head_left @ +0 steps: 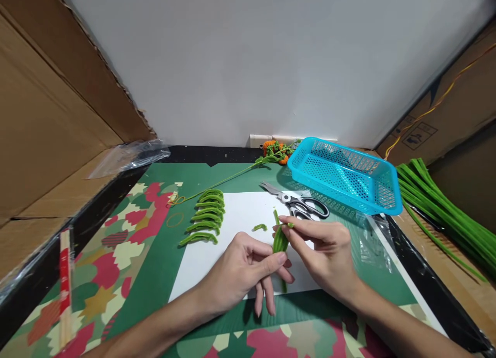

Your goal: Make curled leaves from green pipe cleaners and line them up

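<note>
Above the white paper [232,213], my left hand [242,267] pinches a leaf-shaped piece of green pipe cleaner [279,242] between thumb and fingers. The fingertips of my right hand [327,249] are closed on the same piece near its upper end, where a thin tip points up. A short curled bit of green pipe cleaner [260,227] lies on the paper just left of the fingers. Several curved green pipe cleaner pieces [205,218] are lined up in a column on the paper's left edge. Scissors [296,200] with black-and-grey handles rest behind my right hand.
A blue perforated basket [344,180] stands at the back right. Long green pipe cleaners [445,208] lie in a bundle on cardboard at the right. An orange flower [277,150] on a long stem lies at the back. A red-banded packet [65,291] is at left.
</note>
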Tool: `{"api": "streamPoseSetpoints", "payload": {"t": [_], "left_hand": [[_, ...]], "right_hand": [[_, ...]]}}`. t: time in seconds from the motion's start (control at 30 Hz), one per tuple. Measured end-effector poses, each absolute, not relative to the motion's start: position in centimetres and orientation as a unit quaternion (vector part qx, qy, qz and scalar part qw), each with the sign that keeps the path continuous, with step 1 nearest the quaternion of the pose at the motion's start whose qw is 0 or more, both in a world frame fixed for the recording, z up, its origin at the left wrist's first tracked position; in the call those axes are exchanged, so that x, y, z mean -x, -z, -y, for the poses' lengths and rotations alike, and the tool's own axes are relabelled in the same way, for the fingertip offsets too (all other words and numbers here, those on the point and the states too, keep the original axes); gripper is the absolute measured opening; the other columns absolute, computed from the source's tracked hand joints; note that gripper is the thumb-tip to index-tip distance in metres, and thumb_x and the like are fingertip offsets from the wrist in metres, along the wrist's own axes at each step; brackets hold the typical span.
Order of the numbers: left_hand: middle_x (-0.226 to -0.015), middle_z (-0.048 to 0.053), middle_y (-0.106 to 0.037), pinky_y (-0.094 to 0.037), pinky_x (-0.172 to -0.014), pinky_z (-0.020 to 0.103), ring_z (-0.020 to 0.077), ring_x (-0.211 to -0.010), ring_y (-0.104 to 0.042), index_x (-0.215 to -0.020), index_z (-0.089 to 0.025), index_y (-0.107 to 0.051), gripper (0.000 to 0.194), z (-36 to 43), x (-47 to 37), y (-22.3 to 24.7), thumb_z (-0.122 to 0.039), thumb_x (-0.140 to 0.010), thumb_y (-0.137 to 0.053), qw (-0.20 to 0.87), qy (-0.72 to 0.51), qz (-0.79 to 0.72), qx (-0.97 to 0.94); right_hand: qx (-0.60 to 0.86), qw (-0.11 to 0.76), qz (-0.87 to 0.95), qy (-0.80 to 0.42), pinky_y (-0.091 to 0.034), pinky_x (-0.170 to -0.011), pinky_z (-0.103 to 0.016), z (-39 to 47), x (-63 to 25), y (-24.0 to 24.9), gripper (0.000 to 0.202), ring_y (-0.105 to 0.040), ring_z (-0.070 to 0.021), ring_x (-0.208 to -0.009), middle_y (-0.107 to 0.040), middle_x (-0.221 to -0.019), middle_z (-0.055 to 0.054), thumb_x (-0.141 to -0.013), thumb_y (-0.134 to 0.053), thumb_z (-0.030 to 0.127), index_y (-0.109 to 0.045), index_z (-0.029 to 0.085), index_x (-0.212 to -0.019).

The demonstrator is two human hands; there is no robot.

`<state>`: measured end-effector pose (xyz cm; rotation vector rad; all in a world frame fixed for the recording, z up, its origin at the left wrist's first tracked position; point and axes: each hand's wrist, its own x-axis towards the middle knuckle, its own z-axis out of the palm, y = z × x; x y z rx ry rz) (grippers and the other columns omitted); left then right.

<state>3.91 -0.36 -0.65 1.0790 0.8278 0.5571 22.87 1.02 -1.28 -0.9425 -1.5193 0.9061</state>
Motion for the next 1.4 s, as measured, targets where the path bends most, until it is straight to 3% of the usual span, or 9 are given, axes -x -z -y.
{"api": "streamPoseSetpoints", "payload": {"t": [0.17, 0.27, 0.43, 0.67, 0.73, 0.8, 0.97, 1.2, 1.4], "left_hand": [[-0.082, 0.020, -0.083, -0.045, -0.029, 0.019, 0.0195, -0.038, -0.070, -0.087, -0.007, -0.078, 0.044, 0.5, -4.0, 0.7, -0.050, -0.095, -0.073, 0.789, -0.261, -0.351, -0.431], [-0.080, 0.021, -0.083, -0.043, -0.027, 0.019, 0.0201, -0.037, -0.069, -0.081, -0.008, -0.074, 0.045, 0.8, -4.0, 0.8, -0.050, -0.096, -0.072, 0.807, -0.243, -0.346, -0.413], [-0.068, 0.017, -0.080, -0.041, -0.028, 0.018, 0.0179, -0.033, -0.065, -0.081, -0.010, -0.069, 0.046, 1.5, -4.5, 1.0, -0.054, -0.094, -0.073, 0.820, -0.248, -0.335, -0.393], [-0.075, 0.018, -0.082, -0.041, -0.033, 0.014, 0.0143, -0.038, -0.067, -0.083, -0.010, -0.071, 0.048, 1.9, -4.4, 0.8, -0.056, -0.096, -0.069, 0.770, -0.275, -0.366, -0.445], [-0.077, 0.020, -0.083, -0.037, -0.033, 0.013, 0.0133, -0.039, -0.067, -0.083, -0.009, -0.071, 0.047, 1.9, -4.3, 0.8, -0.054, -0.099, -0.066, 0.749, -0.278, -0.383, -0.464], [-0.081, 0.022, -0.083, -0.035, -0.033, 0.014, 0.0132, -0.039, -0.067, -0.082, -0.010, -0.069, 0.046, 1.8, -4.3, 0.9, -0.052, -0.100, -0.062, 0.750, -0.273, -0.388, -0.461], [-0.079, 0.023, -0.082, -0.031, -0.032, 0.014, 0.0142, -0.037, -0.066, -0.078, -0.011, -0.065, 0.040, 1.1, -4.3, 1.4, -0.046, -0.097, -0.063, 0.769, -0.260, -0.373, -0.449], [-0.071, 0.019, -0.081, -0.038, -0.035, 0.013, 0.0136, -0.039, -0.067, -0.077, -0.012, -0.067, 0.048, 0.8, -4.2, 1.4, -0.054, -0.098, -0.063, 0.768, -0.266, -0.374, -0.446], [-0.059, 0.014, -0.077, -0.036, -0.033, 0.013, 0.0116, -0.034, -0.061, -0.069, -0.013, -0.065, 0.055, 1.2, -4.3, 1.3, -0.059, -0.099, -0.061, 0.745, -0.279, -0.400, -0.454]], "right_hand": [[0.367, 0.497, 0.546, -0.566, -0.072, -0.075, -0.035, -1.3, -22.3, 0.8, 0.025, -0.084, -0.0268, -0.081, -0.085, -0.095, -0.010, -0.089, -0.083, 0.033, -0.084, 0.017, -0.109], [0.340, 0.510, 0.637, -0.466, -0.071, -0.076, -0.030, -1.0, -22.8, 1.2, 0.017, -0.084, -0.0237, -0.084, -0.085, -0.098, -0.007, -0.095, -0.075, 0.021, -0.085, 0.021, -0.109], [0.235, 0.507, 0.792, -0.246, -0.069, -0.072, -0.025, -0.5, -23.8, 1.5, 0.042, -0.083, -0.0191, -0.085, -0.084, -0.107, -0.007, -0.096, -0.063, 0.006, -0.077, 0.025, -0.130], [0.311, 0.485, 0.593, -0.563, -0.071, -0.077, -0.029, -1.1, -22.7, 0.3, 0.023, -0.084, -0.0226, -0.085, -0.085, -0.098, -0.006, -0.089, -0.082, 0.019, -0.083, 0.022, -0.113], [0.311, 0.468, 0.593, -0.577, -0.071, -0.076, -0.030, -1.2, -22.8, 0.5, 0.016, -0.084, -0.0238, -0.083, -0.085, -0.094, -0.006, -0.090, -0.081, 0.021, -0.085, 0.021, -0.106], [0.306, 0.474, 0.646, -0.514, -0.071, -0.076, -0.029, -1.1, -23.1, 1.0, 0.019, -0.084, -0.0225, -0.083, -0.085, -0.095, -0.005, -0.093, -0.076, 0.017, -0.085, 0.023, -0.109], [0.227, 0.494, 0.798, -0.260, -0.070, -0.074, -0.026, -0.7, -23.9, 2.4, 0.052, -0.083, -0.0185, -0.093, -0.082, -0.117, -0.006, -0.098, -0.056, 0.001, -0.071, 0.028, -0.139], [0.283, 0.510, 0.761, -0.285, -0.069, -0.085, -0.029, -1.0, -23.8, 1.8, 0.047, -0.082, -0.0180, -0.096, -0.082, -0.119, -0.005, -0.100, -0.064, 0.007, -0.069, 0.030, -0.141], [0.290, 0.533, 0.768, -0.203, -0.069, -0.076, -0.029, -1.1, -23.8, 2.2, 0.048, -0.083, -0.0202, -0.091, -0.084, -0.112, -0.006, -0.097, -0.062, 0.002, -0.073, 0.028, -0.136]]}}
